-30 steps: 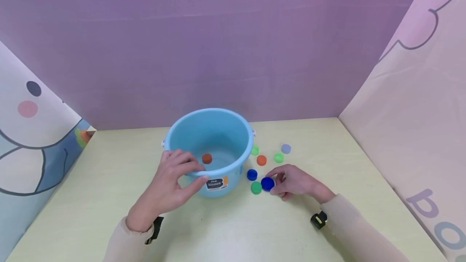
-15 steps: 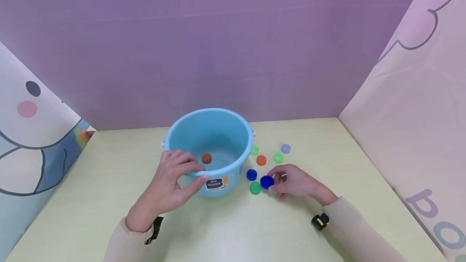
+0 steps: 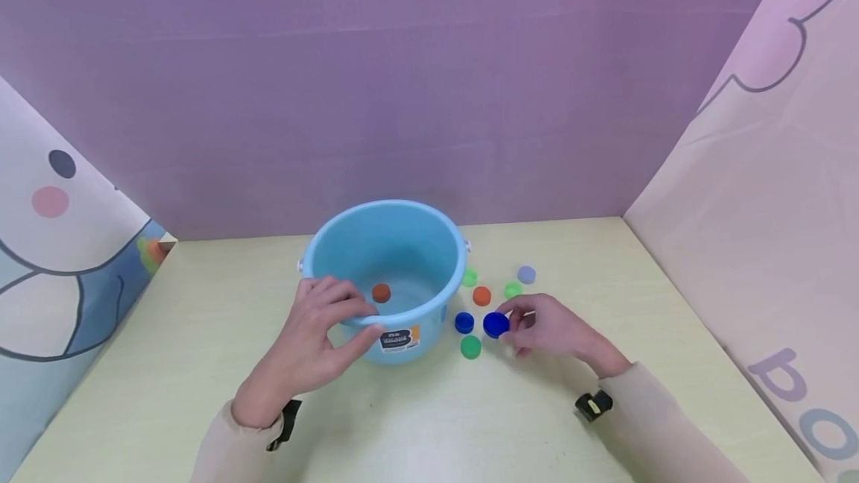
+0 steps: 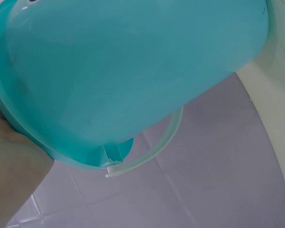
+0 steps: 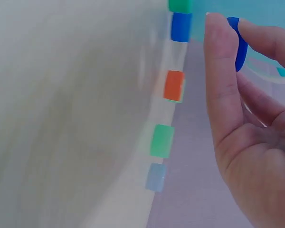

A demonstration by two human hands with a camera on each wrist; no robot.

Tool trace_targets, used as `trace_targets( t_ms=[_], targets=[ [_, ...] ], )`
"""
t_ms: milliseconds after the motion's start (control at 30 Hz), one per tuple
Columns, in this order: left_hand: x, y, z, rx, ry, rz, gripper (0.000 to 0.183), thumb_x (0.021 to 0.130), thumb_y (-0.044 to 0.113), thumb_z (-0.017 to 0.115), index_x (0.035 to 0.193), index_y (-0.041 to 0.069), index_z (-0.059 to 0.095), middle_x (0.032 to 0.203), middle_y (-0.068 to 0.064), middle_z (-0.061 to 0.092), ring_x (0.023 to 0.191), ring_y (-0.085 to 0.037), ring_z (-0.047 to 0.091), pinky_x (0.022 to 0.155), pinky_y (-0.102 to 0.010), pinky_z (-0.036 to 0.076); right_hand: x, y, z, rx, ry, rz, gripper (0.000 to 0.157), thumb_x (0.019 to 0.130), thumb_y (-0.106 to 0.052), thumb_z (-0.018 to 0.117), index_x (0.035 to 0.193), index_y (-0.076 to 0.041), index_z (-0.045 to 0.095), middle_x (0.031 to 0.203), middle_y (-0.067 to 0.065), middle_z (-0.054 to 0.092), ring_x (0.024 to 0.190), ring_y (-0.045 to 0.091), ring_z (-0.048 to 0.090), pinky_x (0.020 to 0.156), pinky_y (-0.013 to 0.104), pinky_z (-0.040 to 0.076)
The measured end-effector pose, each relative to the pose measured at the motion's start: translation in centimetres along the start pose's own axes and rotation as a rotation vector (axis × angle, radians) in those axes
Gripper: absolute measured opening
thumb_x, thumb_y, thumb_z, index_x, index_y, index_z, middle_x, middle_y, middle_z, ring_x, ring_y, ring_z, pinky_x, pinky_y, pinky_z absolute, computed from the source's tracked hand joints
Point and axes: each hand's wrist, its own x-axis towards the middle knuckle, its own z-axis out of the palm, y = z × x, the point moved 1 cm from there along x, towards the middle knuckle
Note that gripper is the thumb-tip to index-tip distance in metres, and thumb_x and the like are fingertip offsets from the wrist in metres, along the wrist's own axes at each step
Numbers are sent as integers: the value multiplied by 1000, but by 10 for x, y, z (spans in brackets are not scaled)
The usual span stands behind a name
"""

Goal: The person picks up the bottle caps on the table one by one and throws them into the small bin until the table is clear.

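A light blue bucket (image 3: 389,244) stands upright on the table, with an orange-red cap (image 3: 381,293) lying inside. My left hand (image 3: 309,334) grips its near rim, fingers over the edge and thumb against the outside. To the bucket's right, my right hand (image 3: 553,328) pinches a dark blue bottle cap (image 3: 496,325) between thumb and fingertips. The right wrist view shows this blue cap (image 5: 241,45) edge-on, held above the table. Close by lie a smaller blue cap (image 3: 464,322) and a green cap (image 3: 471,347).
Farther back on the table are an orange cap (image 3: 482,296), two light green caps (image 3: 513,289) and a pale blue cap (image 3: 526,274). A purple backdrop (image 3: 403,95) rises behind the table. The bucket's pale handle (image 4: 166,135) hangs down in the left wrist view.
The right hand has lifted the dark blue cap up from beside the green cap, tilting it slightly. The left hand and bucket have stayed in place.
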Motion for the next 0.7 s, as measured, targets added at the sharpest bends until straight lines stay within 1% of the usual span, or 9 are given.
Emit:
trace_targets(
  t_ms=[133, 300, 400, 567, 633, 700],
  targets=[
    [0, 0, 0, 0, -5, -4, 19, 95, 39, 70, 91, 22, 75, 92, 11, 66, 93, -15, 55, 86, -47, 30, -1, -3, -3, 22, 13, 8, 40, 90, -8, 76, 125, 5, 62, 89, 11, 62, 71, 24, 71, 67, 35, 60],
    [0, 0, 0, -1, -7, -5, 19, 96, 39, 70, 91, 22, 75, 92, 11, 66, 92, -15, 55, 87, -48, 31, -2, -5, -4, 67, 23, -35, 42, 90, -8, 76, 126, 8, 62, 90, 12, 60, 73, 25, 70, 68, 37, 60],
    [0, 0, 0, 1, -5, -3, 20, 96, 40, 69, 91, 21, 76, 92, 11, 66, 92, -14, 56, 86, -47, 31, -2, -5, -4, 91, 48, -66, 42, 90, -8, 76, 126, 9, 62, 91, 13, 60, 74, 25, 69, 69, 40, 60],
    [0, 0, 0, 1, -2, 3, 21, 97, 41, 68, 91, 22, 76, 92, 11, 66, 92, -14, 56, 86, -46, 30, -2, -7, -4, 128, 100, -82, 40, 89, -8, 77, 124, 7, 64, 92, 14, 63, 77, 29, 70, 70, 45, 60],
    [0, 0, 0, 0, -1, 5, 22, 97, 41, 68, 91, 22, 75, 92, 11, 66, 91, -14, 55, 86, -46, 30, -2, -9, -4, 141, 117, -84, 40, 89, -9, 77, 124, 6, 64, 92, 15, 64, 78, 30, 69, 71, 45, 60],
    [0, 0, 0, -2, 0, 4, 22, 97, 41, 68, 91, 22, 75, 92, 11, 66, 92, -14, 55, 86, -46, 30, -2, -10, -4, 141, 131, -94, 39, 90, -10, 77, 124, 6, 65, 93, 14, 65, 79, 31, 69, 72, 42, 60]
  ],
)
